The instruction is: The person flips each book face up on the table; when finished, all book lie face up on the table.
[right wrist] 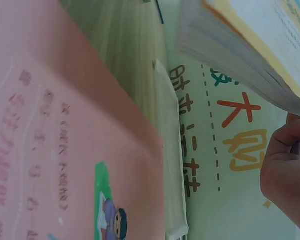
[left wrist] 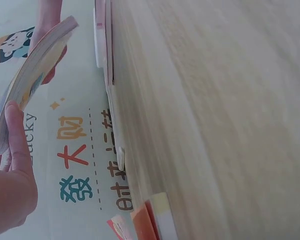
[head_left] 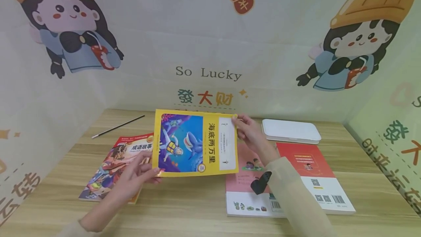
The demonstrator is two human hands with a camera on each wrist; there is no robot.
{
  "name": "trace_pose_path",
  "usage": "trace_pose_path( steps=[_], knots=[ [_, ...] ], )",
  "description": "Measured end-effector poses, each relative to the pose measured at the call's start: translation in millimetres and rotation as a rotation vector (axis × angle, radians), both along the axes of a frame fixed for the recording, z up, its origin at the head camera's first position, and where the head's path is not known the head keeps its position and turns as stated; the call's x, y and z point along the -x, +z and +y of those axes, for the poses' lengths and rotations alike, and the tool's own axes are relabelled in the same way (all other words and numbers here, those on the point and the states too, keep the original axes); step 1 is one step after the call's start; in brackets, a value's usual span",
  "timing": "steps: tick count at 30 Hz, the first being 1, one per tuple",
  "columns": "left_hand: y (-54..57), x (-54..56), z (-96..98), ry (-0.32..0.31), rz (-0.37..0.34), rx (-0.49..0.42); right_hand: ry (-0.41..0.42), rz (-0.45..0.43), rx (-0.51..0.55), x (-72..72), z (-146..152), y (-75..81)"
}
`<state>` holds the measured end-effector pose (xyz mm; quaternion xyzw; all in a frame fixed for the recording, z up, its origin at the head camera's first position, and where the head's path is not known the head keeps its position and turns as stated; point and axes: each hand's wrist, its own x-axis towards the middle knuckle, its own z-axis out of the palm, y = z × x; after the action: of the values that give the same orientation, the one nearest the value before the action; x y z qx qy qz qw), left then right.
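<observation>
A yellow-bordered paperback book (head_left: pixel 182 143) with a diver and a shark on its cover is held above the table, its title turned sideways. My left hand (head_left: pixel 139 169) pinches its lower left corner, thumb on the cover. At the upper right corner, my right hand (head_left: pixel 253 134) grips the edge. The left wrist view shows the book (left wrist: pixel 32 70) edge-on and slightly bowed, with the left hand (left wrist: pixel 12 185) at its near end. In the right wrist view, the page block of the book (right wrist: pixel 230 60) rises above the right hand (right wrist: pixel 287 165).
On the wooden table (head_left: pixel 187 207), a red storybook (head_left: pixel 112 171) lies left, near a thin black stick (head_left: pixel 121 125) with a pale tip. To the right are a pink book (head_left: pixel 241 189), a red-and-white book (head_left: pixel 307 160) and a white case (head_left: pixel 291 130). A printed cloth (head_left: pixel 210 39) hangs behind.
</observation>
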<state>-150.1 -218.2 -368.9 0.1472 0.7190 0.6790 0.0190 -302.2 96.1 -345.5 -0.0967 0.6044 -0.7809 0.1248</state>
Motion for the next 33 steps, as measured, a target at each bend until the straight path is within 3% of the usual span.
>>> trace_pose_path(
  steps=[5,10,13,16,22,25,33],
  knots=[
    [3.4,-1.3,1.2,0.048,-0.007,-0.032,0.1,-0.006,-0.186,-5.3,4.6,-6.4],
    [6.7,-0.6,-0.5,0.129,-0.081,-0.043,0.127,-0.027,-0.332,-11.1,7.1,-14.3],
    [7.0,0.4,-2.5,0.152,-0.132,-0.024,0.129,-0.037,-0.32,-13.2,6.1,-18.6],
    [5.5,0.7,-3.9,0.135,-0.17,0.001,0.146,-0.05,-0.286,-17.0,5.4,-19.2],
    [5.1,2.9,-7.0,0.07,-0.188,0.064,0.174,-0.001,-0.249,-18.3,8.4,-22.2],
    [5.6,5.0,-9.1,0.097,-0.189,0.107,0.179,0.018,-0.24,-15.5,10.3,-25.4],
    [6.4,18.2,-15.6,0.213,-0.27,-0.145,0.227,0.072,-0.258,-12.6,12.2,-25.1]
  ],
)
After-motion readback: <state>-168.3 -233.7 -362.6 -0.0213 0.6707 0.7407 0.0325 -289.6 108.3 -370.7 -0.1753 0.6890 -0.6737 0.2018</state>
